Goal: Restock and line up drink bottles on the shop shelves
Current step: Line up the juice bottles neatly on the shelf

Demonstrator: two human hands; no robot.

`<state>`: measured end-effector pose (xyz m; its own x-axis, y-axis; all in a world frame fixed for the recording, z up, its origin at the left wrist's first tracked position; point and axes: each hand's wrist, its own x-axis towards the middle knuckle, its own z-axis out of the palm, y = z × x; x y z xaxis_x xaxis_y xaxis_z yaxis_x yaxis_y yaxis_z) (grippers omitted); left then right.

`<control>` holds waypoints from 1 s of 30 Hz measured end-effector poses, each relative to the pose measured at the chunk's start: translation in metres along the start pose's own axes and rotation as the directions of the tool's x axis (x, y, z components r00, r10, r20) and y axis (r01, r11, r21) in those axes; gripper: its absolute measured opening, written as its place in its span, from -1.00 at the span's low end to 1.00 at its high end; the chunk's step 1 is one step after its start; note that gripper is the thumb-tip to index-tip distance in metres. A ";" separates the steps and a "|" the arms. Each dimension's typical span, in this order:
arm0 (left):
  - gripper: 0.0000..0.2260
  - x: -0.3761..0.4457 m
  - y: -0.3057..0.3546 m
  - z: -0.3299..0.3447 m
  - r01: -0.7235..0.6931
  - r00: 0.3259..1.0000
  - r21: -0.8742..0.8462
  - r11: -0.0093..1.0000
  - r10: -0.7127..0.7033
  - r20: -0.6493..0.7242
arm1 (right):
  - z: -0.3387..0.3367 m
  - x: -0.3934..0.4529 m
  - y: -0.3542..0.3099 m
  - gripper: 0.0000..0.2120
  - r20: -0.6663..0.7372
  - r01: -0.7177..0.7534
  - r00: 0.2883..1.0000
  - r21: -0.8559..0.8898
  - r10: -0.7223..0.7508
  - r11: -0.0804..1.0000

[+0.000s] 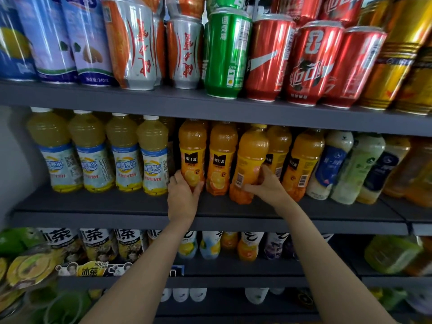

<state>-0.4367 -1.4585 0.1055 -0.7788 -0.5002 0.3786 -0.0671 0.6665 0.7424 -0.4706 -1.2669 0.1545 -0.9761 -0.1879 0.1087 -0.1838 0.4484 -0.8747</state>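
Observation:
Several orange juice bottles stand in a row on the dark middle shelf [131, 206]. My left hand [183, 195] grips the base of the leftmost orange bottle [192, 150], which stands upright. My right hand [268, 187] holds the lower part of the third orange bottle [251, 155]; this one leans left and sits forward of the row, its barcode facing me. Between the two stands another upright orange bottle [221, 157]. More orange bottles [304, 157] stand to the right of my right hand.
Pale yellow juice bottles [152, 155] fill the shelf left of my hands, milky and green drink bottles [355, 167] the right. Cans [224, 54] line the shelf above. Tea and small drink bottles [210, 244] sit on the shelf below.

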 end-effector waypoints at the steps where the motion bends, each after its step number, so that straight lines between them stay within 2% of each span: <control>1: -0.47 0.000 0.000 0.000 0.001 1.000 0.002 1.000 -0.001 0.001 | -0.002 0.001 0.003 -0.43 0.030 -0.027 0.999 0.056 0.025 0.998; 4: -0.48 0.000 0.000 0.000 0.005 1.000 -0.001 1.000 -0.005 0.004 | -0.001 0.001 0.006 -0.30 0.065 -0.053 0.997 0.126 0.045 0.991; 5: -0.47 0.000 0.000 0.000 0.006 1.000 -0.003 1.000 -0.006 0.006 | 0.003 0.001 0.009 -0.23 0.054 -0.049 0.998 0.109 0.043 0.993; 7: -0.47 0.000 0.001 0.000 0.010 1.000 -0.006 1.000 -0.009 0.009 | 0.014 0.001 0.015 -0.09 -0.043 -0.026 0.999 -0.040 0.024 0.999; 9: -0.46 0.000 0.001 0.000 0.011 1.000 -0.006 1.000 -0.011 0.014 | 0.020 -0.002 0.017 -0.15 -0.160 0.022 0.986 -0.174 -0.050 0.984; 10: -0.46 0.000 0.000 0.000 0.009 1.000 -0.005 1.000 -0.009 0.016 | 0.021 -0.004 0.017 -0.24 -0.173 0.044 0.982 -0.170 -0.073 0.985; 13: -0.46 0.000 0.000 0.000 0.008 1.000 -0.002 1.000 -0.008 0.017 | 0.015 -0.004 0.018 -0.34 -0.078 0.037 0.996 -0.083 -0.043 0.996; 19: -0.45 0.000 0.000 0.001 -0.002 1.000 0.007 1.000 0.002 0.007 | 0.004 0.006 0.023 -0.29 0.039 -0.015 0.999 0.026 0.014 1.000; 22: -0.46 0.000 0.000 0.001 -0.004 1.000 0.011 1.000 0.004 0.005 | 0.013 0.005 0.020 -0.20 -0.140 0.013 0.990 -0.135 -0.032 0.991; 24: -0.45 -0.001 0.001 0.000 -0.002 1.000 0.010 1.000 0.002 0.009 | 0.021 0.002 0.012 -0.20 -0.306 0.003 0.948 -0.256 -0.084 0.967; 25: -0.45 -0.001 0.001 0.000 -0.001 1.000 0.009 1.000 0.001 0.011 | 0.023 0.002 0.009 -0.23 -0.345 0.004 0.933 -0.274 -0.102 0.962; 27: -0.45 -0.001 0.001 -0.001 0.003 1.000 0.004 1.000 -0.003 0.014 | 0.020 0.003 0.008 -0.31 -0.317 0.039 0.942 -0.229 -0.112 0.973; 30: -0.44 0.000 0.001 -0.001 0.003 1.000 0.000 1.000 -0.003 0.014 | 0.006 0.005 0.011 -0.34 -0.119 0.014 0.993 0.051 -0.008 0.999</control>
<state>-0.4361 -1.4576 0.1067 -0.7871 -0.4946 0.3685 -0.0695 0.6648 0.7438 -0.4768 -1.2679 0.1430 -0.9815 -0.0866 0.1711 -0.1915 0.4009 -0.8959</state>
